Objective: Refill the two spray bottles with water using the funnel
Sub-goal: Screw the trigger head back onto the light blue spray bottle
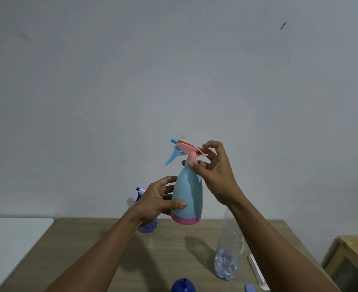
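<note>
Light-blue spray bottle (187, 192), with a pink base band and a pink-and-blue trigger head, is held in the air above the table (79, 249). It is roughly upright with a slight tilt, nozzle pointing left. The head sits on the neck.

Left hand (159, 201) grips the lower body: thumb across the near face just above the pink band, fingers curled round the far side. Right hand (213, 173) is at the top: thumb and forefinger pinch the neck right under the pink head, the other fingers loosely fanned behind the rear of the head.

Second spray bottle (147, 227), blue with a blue-and-white head, stands on the far side of the table, left of centre. It is mostly hidden behind the left hand and wrist.

Clear plastic bottle (228, 249) stands on the table right of centre, its top hidden behind the right forearm; fill level not readable.

Blue funnel (183, 287) is at the near edge of the table, centre, cut off by the frame. Small blue cap (249, 288) lies to its right, near the clear bottle's base. White flat strip (257, 270) lies just right of the clear bottle.

White board (16, 239) is on the left, wooden furniture (352, 256) off the table's right side, grey wall (173, 60) behind.
</note>
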Action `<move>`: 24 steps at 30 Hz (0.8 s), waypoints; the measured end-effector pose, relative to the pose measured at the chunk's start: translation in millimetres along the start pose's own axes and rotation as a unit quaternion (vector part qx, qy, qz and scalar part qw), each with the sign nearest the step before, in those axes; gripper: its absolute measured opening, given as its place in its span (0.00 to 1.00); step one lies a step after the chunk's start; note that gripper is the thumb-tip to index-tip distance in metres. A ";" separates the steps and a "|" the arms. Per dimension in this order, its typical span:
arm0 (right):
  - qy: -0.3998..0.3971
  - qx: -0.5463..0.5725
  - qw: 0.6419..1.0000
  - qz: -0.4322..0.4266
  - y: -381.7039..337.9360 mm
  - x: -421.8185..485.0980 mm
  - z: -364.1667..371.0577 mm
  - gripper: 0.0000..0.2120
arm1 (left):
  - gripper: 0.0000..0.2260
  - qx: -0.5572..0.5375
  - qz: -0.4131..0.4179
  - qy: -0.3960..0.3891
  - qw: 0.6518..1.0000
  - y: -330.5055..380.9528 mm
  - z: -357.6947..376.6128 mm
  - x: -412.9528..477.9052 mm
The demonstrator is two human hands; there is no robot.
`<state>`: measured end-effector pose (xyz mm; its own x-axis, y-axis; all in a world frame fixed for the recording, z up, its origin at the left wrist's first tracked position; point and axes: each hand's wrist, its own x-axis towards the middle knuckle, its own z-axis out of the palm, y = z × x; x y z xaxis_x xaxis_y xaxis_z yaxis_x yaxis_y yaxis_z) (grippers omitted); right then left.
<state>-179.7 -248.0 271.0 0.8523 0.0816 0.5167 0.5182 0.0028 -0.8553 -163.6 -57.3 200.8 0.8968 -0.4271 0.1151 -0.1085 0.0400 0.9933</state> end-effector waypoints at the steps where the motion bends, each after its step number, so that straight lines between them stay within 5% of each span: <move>1: 0.011 0.030 0.999 0.025 1.9 -1.1 2.0 0.25 | 0.33 -0.014 -0.005 -0.012 1.000 -2.6 1.2 -0.6; 3: 0.013 0.041 0.997 0.061 7.6 -0.8 4.4 0.28 | 0.34 -0.037 -0.020 -0.040 0.998 -7.9 2.8 -1.1; 7: -0.052 0.006 0.993 0.107 24.8 -0.3 7.0 0.16 | 0.31 -0.022 -0.056 -0.084 0.995 -30.8 4.1 1.6; 13: -0.017 -0.046 0.977 0.210 76.0 -15.4 -13.7 0.21 | 0.30 0.075 -0.127 0.104 0.984 -110.2 -34.2 -2.9; 17: -0.083 -0.118 0.942 0.302 130.5 -44.1 -24.7 0.26 | 0.41 0.277 -0.233 0.186 0.914 -193.6 -71.1 -30.3; 21: -0.116 -0.158 0.900 0.390 178.4 -76.0 -33.0 0.24 | 0.51 0.430 -0.358 0.092 0.824 -257.5 -94.1 -58.4; 24: -0.123 -0.191 0.871 0.436 201.0 -90.6 -36.6 0.28 | 0.57 0.435 -0.410 0.045 0.800 -286.8 -97.2 -75.7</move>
<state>-150.1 -291.3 53.8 0.9169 0.0968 -0.3872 -0.2932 -0.4949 -0.8180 -158.7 51.4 -91.8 0.8427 0.0815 -0.5322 0.3105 -0.8811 0.3566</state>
